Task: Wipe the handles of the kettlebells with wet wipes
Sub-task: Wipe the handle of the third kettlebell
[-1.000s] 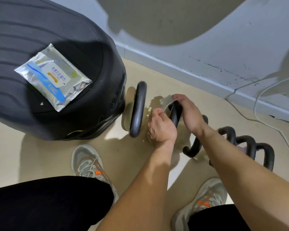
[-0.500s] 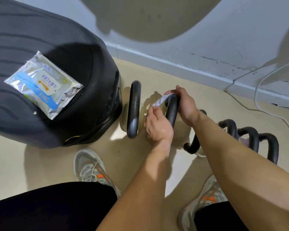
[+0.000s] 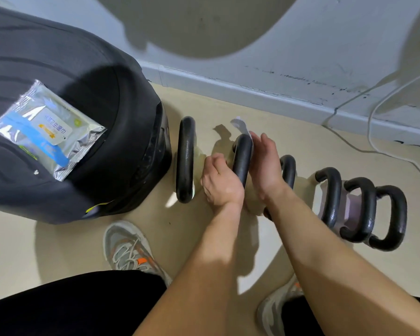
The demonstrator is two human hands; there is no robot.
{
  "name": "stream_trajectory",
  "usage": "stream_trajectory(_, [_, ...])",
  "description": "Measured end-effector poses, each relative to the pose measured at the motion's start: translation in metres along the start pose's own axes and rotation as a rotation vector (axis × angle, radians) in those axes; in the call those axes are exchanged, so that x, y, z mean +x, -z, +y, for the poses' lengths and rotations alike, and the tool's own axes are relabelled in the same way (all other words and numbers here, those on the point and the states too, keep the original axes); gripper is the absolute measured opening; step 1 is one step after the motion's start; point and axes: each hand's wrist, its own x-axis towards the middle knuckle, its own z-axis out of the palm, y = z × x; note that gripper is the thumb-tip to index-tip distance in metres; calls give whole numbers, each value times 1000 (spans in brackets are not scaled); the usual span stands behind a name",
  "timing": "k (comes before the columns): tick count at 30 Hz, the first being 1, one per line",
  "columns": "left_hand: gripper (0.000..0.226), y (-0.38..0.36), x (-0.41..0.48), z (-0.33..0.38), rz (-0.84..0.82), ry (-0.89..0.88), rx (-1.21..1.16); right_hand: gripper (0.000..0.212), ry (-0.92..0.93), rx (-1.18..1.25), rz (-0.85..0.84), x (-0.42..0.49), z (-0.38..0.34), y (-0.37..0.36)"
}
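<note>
Here, beside the black suitcase (image 3: 70, 112), facing the kettlebells (image 3: 332, 197) lined along the floor. Busy on the second handle (image 3: 241, 158): right grip (image 3: 264, 163) spread flat, pressing the wet wipe (image 3: 240, 126) against its right side; left grip (image 3: 221, 185) curled at its left side, around what cannot tell. Could tip the bell onto its neighbours by pushing one-sided; could shed the wipe, loose end poking free above.

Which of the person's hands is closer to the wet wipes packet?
Left. The left hand sits on the packet side of the handle; the right hand lies beyond it.
</note>
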Motion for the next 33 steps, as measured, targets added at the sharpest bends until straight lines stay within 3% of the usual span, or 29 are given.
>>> stream_trajectory(5, [45,0,-3,1,-21,-45,1,65,-34,-248,-76,31,-32,4])
stream_trajectory(8, [33,-1,-2,2,26,30,-28,64,-30,-391,-145,40,-44,4])
stream_trajectory(13, [31,-3,-2,0,32,38,-18,74,64,-1036,-331,28,-80,-23])
stream_trajectory(15, [30,-4,0,-4,22,15,38,75,138,-1185,-374,20,-84,-25])
stream_trajectory(21, [32,-9,-1,-15,6,-51,99,71,285,-1114,-343,7,-67,0])
stream_trajectory(25, [26,-7,3,-11,42,30,7,79,141,-1167,-364,28,-73,-14])
stream_trajectory(29, [28,-5,8,-10,62,75,-84,80,-15,-1053,-374,43,-74,-23])
stream_trajectory(33, [38,-6,6,-9,71,43,-91,71,40,-955,-280,37,-65,-14])
